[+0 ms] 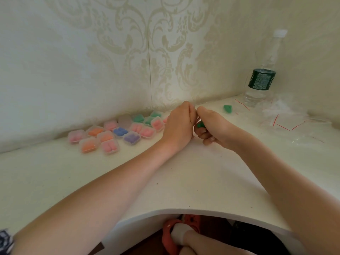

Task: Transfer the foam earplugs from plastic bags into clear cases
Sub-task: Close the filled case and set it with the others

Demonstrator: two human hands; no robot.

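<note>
Patterned wallpaper behind a white counter (pixel 184 162), with a bunch of filled cases (pixel 110 134) lined up far left by the wall. Your left hand (pixel 179 126) and right hand (pixel 214 127) meet knuckle to knuckle in the middle. The right hand's fingers are curled around a green earplug (pixel 200 124), which sits just right of the left hand. Left fingers look curled too, but on what I can't tell; probably a clear case, hidden. A spare green earplug (pixel 227 108) lies far right, near the empty bags (pixel 287 122) and a water bottle (pixel 261 78).
</note>
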